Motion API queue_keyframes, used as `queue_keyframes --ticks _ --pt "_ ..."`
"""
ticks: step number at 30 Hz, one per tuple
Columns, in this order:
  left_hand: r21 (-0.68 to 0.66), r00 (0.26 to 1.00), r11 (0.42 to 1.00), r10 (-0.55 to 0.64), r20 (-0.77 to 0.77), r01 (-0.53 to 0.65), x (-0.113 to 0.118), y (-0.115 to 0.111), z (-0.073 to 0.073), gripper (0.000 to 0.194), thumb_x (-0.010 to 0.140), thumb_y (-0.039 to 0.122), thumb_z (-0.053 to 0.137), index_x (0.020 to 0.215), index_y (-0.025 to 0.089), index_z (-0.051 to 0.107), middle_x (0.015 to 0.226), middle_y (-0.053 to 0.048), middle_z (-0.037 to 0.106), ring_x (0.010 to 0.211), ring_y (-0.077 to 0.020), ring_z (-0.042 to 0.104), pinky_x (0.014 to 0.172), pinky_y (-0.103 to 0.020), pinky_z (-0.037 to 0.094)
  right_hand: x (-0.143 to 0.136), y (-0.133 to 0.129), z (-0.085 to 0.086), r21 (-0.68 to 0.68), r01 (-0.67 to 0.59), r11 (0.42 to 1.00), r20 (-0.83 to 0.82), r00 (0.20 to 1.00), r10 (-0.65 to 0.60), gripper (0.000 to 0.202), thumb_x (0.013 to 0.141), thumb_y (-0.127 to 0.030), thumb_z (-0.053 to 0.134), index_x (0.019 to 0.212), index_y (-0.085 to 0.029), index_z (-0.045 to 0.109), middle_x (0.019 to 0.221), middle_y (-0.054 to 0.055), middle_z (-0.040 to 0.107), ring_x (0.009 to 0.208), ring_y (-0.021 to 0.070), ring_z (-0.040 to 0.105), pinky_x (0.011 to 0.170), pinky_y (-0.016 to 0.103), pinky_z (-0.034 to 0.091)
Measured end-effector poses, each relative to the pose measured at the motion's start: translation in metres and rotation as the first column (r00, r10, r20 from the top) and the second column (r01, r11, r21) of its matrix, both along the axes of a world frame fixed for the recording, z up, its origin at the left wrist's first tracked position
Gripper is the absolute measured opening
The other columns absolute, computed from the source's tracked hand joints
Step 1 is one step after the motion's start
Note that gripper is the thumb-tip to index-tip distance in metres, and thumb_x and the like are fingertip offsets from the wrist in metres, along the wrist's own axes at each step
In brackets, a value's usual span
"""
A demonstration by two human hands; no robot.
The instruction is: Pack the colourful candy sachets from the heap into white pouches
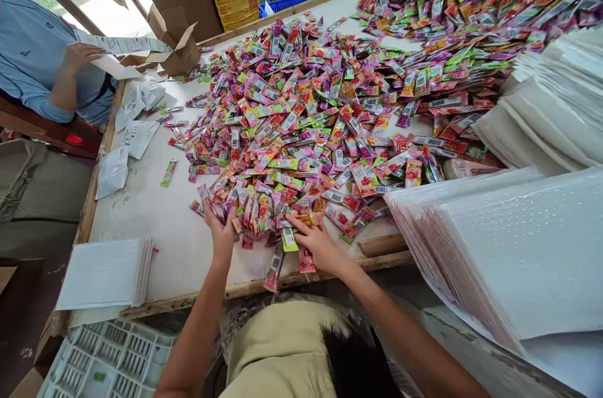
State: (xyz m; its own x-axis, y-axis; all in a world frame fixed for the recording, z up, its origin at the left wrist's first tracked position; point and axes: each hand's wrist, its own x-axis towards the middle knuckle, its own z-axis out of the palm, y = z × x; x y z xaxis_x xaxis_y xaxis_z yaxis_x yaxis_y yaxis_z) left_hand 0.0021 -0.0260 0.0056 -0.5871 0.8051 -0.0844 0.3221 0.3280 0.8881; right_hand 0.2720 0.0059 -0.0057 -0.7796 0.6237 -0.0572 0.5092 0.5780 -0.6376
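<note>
A wide heap of small colourful stick packets (292, 128) covers the middle of the white table (179, 253). At the heap's near left edge, my left hand (220, 231) presses against the packets with its thumb and fingers apart. My right hand (323, 246) lies over the near side, fingers spread, touching several packets. Between the two hands sits a loose cluster of packets, including a green-ended one (289, 238). One pink packet (273, 269) juts over the table's wooden front edge, and another (306, 260) lies just below my right fingers.
White padded envelopes (527, 247) are stacked at the right, with a smaller stack (106, 272) at the near left. Filled white bags (113, 172) lie along the left edge. A person in a blue shirt (32, 53) holds a label strip (122, 44) near an open carton (181, 56).
</note>
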Motion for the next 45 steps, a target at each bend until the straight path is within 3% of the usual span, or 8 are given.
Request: queue_keyframes --ticks 5,15,23,27,30,40,43,45 --pt "-0.303 0.86 0.93 -0.32 -0.398 0.207 0.022 -0.003 -0.031 0.1 0.061 0.047 0.078 0.148 0.015 0.039 0.161 -0.021 0.013 0.149 -0.044 0.005 0.119 -0.055 0.013 -0.004 0.043 -0.031 0.088 0.049 0.995 0.061 0.997 -0.054 0.054 0.078 -0.001 0.046 0.121 -0.027 0.063 0.16 0.005 0.025 0.129 0.0343 0.049 0.111 0.068 0.02" --pt "-0.406 0.786 0.888 -0.406 -0.467 0.217 -0.021 0.151 -0.028 0.096 0.058 0.027 0.081 0.145 0.016 0.043 0.16 -0.022 0.014 0.146 -0.0474 0.017 0.117 -0.056 0.021 -0.061 0.166 -0.007 0.084 0.13 0.988 0.203 0.968 -0.145 0.055 0.073 -0.002 0.053 0.122 -0.024 0.066 0.164 0.001 0.008 0.127 0.0406 0.049 0.105 0.065 0.035" --pt "-0.277 0.741 0.932 -0.354 -0.571 0.232 -0.011 0.001 0.0 0.091 0.086 0.042 0.06 0.156 0.015 0.009 0.161 -0.024 0.003 0.15 -0.0393 0.007 0.115 -0.057 0.024 0.026 0.16 0.021 -0.127 0.304 0.944 -0.114 0.941 -0.318 0.034 0.076 -0.013 0.05 0.1 -0.023 0.073 0.109 0.005 0.071 0.093 0.0228 0.067 0.081 0.034 0.052" --pt "-0.393 0.419 0.653 -0.736 -0.532 0.648 0.034 -0.052 -0.015 0.088 0.079 0.051 0.067 0.154 0.028 0.026 0.164 -0.015 -0.001 0.15 -0.0401 0.004 0.118 -0.058 0.018 0.039 0.209 -0.001 0.052 0.779 0.625 -0.27 0.613 -0.742 0.056 0.076 -0.032 0.06 0.13 -0.017 0.055 0.119 0.014 0.063 0.106 0.031 0.059 0.089 0.048 0.048" --pt "-0.483 0.335 0.631 -0.755 -0.564 0.608 0.05 -0.027 -0.039 0.078 0.08 0.054 0.065 0.149 0.03 0.038 0.161 -0.016 0.018 0.149 -0.0415 0.011 0.116 -0.06 0.017 0.016 0.229 -0.022 0.047 0.863 0.503 -0.184 0.502 -0.845 0.071 0.069 -0.031 0.065 0.135 -0.014 0.048 0.129 0.02 0.055 0.117 0.0362 0.052 0.095 0.053 0.044" --pt "-0.422 0.608 0.859 -0.505 -0.612 0.289 0.053 0.103 -0.053 0.073 0.082 0.051 0.063 0.141 0.011 0.047 0.132 -0.028 0.049 0.13 -0.0459 0.042 0.104 -0.062 0.033 -0.03 0.144 0.015 0.045 0.189 0.981 -0.224 0.959 -0.174 0.041 0.069 -0.009 0.053 0.103 -0.022 0.072 0.131 0.013 0.052 0.122 0.0287 0.05 0.103 0.045 0.039" --pt "-0.28 0.667 0.858 -0.512 -0.542 0.431 0.034 0.091 -0.048 0.068 0.08 0.049 0.066 0.137 0.016 0.05 0.132 -0.021 0.049 0.13 -0.0401 0.043 0.105 -0.056 0.038 0.003 0.151 0.029 -0.056 0.122 0.991 -0.21 0.969 -0.131 0.03 0.072 -0.014 0.054 0.093 -0.023 0.075 0.141 0.009 0.048 0.129 0.0289 0.046 0.105 0.044 0.039" --pt "-0.125 0.719 0.867 -0.473 -0.51 0.482 0.018 0.077 -0.042 0.051 0.085 0.045 0.061 0.128 0.019 0.057 0.127 -0.016 0.053 0.125 -0.0321 0.05 0.102 -0.047 0.045 0.031 0.167 0.026 -0.027 0.492 0.87 -0.196 0.851 -0.487 0.029 0.078 -0.023 0.052 0.099 -0.022 0.072 0.141 0.01 0.047 0.132 0.031 0.043 0.106 0.048 0.037"
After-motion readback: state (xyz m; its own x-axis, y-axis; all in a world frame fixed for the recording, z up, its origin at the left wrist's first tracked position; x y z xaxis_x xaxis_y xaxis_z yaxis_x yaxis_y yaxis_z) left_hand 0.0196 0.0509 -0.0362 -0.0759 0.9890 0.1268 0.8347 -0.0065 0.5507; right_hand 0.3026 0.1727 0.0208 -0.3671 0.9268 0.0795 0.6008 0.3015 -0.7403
